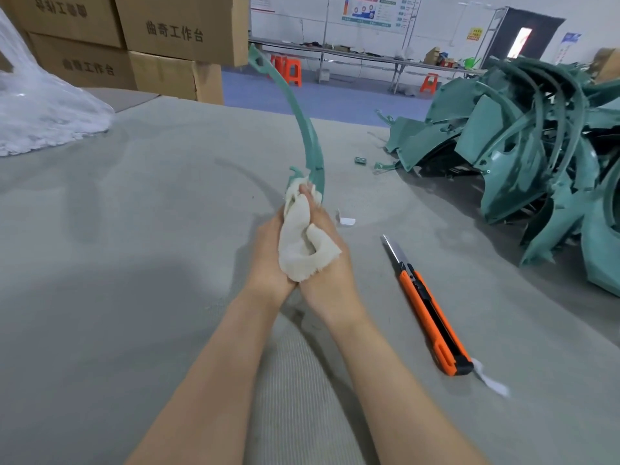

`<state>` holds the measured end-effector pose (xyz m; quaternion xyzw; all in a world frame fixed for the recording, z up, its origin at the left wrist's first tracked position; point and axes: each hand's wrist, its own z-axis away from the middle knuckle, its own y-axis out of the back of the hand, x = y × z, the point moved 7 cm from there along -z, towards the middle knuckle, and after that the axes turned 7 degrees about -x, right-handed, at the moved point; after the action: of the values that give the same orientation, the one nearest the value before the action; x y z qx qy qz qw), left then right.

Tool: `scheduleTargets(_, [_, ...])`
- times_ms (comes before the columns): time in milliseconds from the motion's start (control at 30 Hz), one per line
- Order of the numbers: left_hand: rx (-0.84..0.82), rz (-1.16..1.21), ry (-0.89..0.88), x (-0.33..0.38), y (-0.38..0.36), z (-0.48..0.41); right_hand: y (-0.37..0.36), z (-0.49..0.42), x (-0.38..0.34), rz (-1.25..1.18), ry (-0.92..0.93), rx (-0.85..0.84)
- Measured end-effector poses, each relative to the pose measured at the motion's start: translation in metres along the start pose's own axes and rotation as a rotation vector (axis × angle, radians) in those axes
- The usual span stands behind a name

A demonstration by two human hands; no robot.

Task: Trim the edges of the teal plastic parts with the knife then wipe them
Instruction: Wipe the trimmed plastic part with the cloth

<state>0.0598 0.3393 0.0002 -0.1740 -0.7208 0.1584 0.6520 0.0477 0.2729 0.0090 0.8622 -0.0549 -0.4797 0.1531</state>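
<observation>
A long curved teal plastic strip (303,122) rises from my hands toward the back, its far end in the air. My left hand (268,250) and my right hand (330,260) meet at its near end, which is hidden between them. A cream cloth (303,243) is bunched between both hands and wrapped round the strip's near end; my right fingers curl over it. The orange utility knife (429,307), blade out, lies on the table to the right of my right hand, untouched.
A big heap of teal plastic parts (523,146) fills the right side of the grey felt table (134,229). A small teal scrap (360,160) and white scraps (345,220) lie near it. A clear plastic bag (37,109) and cardboard boxes (134,45) stand at the left back.
</observation>
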Motion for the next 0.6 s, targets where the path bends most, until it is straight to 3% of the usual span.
scheduleTargets(67, [0.054,-0.074,0.027,-0.002,0.008,-0.004,0.003,0.000,-0.001,-0.037,0.029,0.002])
scheduleTargets(133, [-0.014,-0.482,-0.125,0.010,0.002,-0.004,0.008,-0.002,0.002,-0.018,0.020,0.027])
scheduleTargets(200, [-0.084,-0.733,-0.218,0.010,-0.006,-0.003,0.014,-0.005,0.012,-0.066,-0.036,0.051])
scheduleTargets(400, [-0.115,-0.751,-0.143,0.003,-0.012,-0.005,0.028,-0.005,0.010,-0.007,-0.082,0.165])
scheduleTargets(600, [-0.148,-0.791,-0.168,0.001,-0.003,0.004,0.027,0.002,-0.015,0.001,0.010,0.116])
